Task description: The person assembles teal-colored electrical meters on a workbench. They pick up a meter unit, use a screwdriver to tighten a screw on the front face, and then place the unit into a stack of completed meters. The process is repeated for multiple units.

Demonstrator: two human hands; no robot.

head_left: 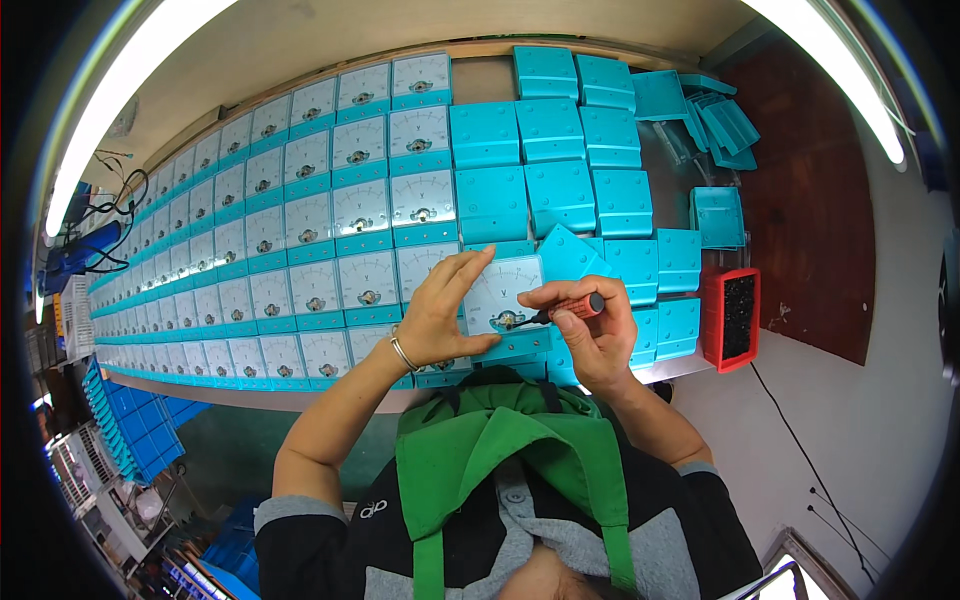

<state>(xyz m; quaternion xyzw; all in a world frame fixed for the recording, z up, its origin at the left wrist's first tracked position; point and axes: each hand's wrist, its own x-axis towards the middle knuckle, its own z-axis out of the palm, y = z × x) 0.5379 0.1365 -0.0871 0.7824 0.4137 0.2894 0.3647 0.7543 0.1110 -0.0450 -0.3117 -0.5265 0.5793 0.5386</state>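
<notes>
The right hand's [607, 335] fingers clasp one red-and-black screwdriver [571, 308], its tip at the lower cutout of one white-faced, teal-based rectangular meter [503, 282] near the worktop's [482, 82] front edge. The left hand's [438, 318] spread fingers touch the meter; whether they grip, I cannot tell. Five rows of similar meters [362, 199] stretch leftward.

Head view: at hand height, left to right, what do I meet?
Rows of white-faced meters → left hand → meter between the hands → right hand with red-and-black screwdriver → turquoise cases → red bin → reddish-brown panel.
</notes>
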